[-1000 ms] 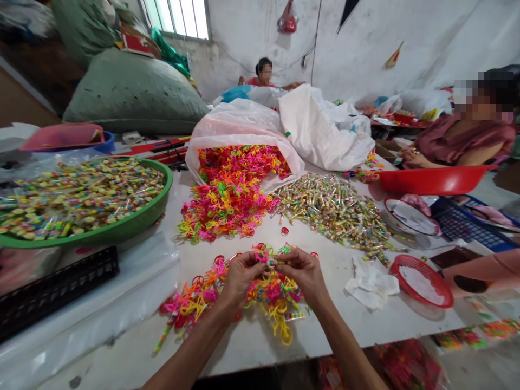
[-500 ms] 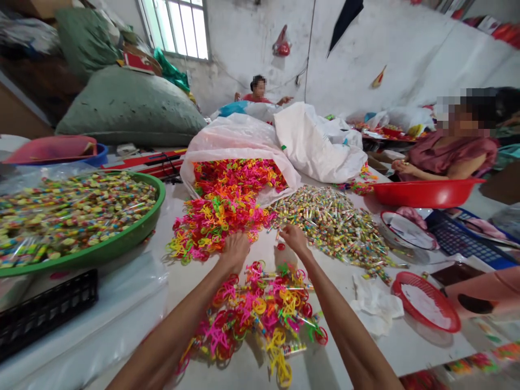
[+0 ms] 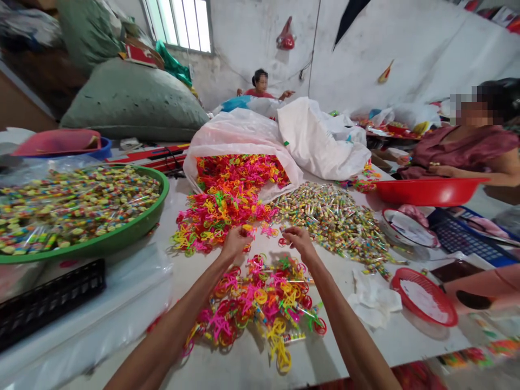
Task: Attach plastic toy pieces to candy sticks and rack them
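My left hand (image 3: 234, 242) is closed in a pinch on a pink plastic ring piece (image 3: 268, 230) at the near edge of the big pile of neon plastic rings (image 3: 221, 208). My right hand (image 3: 297, 238) is closed on something small I cannot make out, beside the heap of wrapped candy tubes (image 3: 333, 216). Both hands hover over the white table (image 3: 252, 357), just beyond a nearer pile of assembled ring-and-candy pieces (image 3: 264, 303).
A green tray (image 3: 134, 230) of packed candies sits at left, a black basket (image 3: 49, 300) near it. White sacks (image 3: 320, 138) lie behind. At right are a red basin (image 3: 426, 190), a small red basket (image 3: 426, 297), tissue (image 3: 371, 298) and two other people.
Both hands left the near pile, reached out to the ring and candy heaps, and have drawn back slightly with small pieces pinched.
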`<act>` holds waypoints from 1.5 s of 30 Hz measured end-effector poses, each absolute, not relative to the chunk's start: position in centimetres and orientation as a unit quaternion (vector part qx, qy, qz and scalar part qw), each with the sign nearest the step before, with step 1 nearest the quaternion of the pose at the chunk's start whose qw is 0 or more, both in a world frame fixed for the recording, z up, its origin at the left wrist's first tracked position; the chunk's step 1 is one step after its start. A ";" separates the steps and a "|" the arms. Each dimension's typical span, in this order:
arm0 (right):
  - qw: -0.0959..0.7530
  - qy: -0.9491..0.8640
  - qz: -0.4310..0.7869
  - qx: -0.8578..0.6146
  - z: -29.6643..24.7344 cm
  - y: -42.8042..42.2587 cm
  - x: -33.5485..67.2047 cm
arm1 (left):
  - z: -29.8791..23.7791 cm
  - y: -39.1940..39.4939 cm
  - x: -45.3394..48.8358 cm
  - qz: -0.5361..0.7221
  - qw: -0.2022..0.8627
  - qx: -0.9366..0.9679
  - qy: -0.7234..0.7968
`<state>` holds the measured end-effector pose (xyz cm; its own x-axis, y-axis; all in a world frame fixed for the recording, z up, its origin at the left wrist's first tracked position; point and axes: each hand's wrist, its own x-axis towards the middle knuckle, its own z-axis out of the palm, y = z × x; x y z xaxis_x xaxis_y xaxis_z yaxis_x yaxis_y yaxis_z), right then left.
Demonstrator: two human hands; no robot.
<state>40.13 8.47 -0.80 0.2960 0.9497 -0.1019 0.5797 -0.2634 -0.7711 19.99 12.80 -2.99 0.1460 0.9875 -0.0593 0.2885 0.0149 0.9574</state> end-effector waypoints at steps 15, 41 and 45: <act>0.541 -0.582 0.267 -0.545 3.6 0.0 32.8 | 0.7 3.3 20.4 0.354 0.538 0.643 0.415; 0.522 -0.366 0.619 -0.460 1.9 -3.9 35.1 | 0.9 -1.1 18.6 0.426 0.790 0.296 0.329; 0.503 -0.354 0.640 -0.461 1.6 -4.1 35.4 | 0.7 -1.5 18.6 0.399 0.802 0.309 0.319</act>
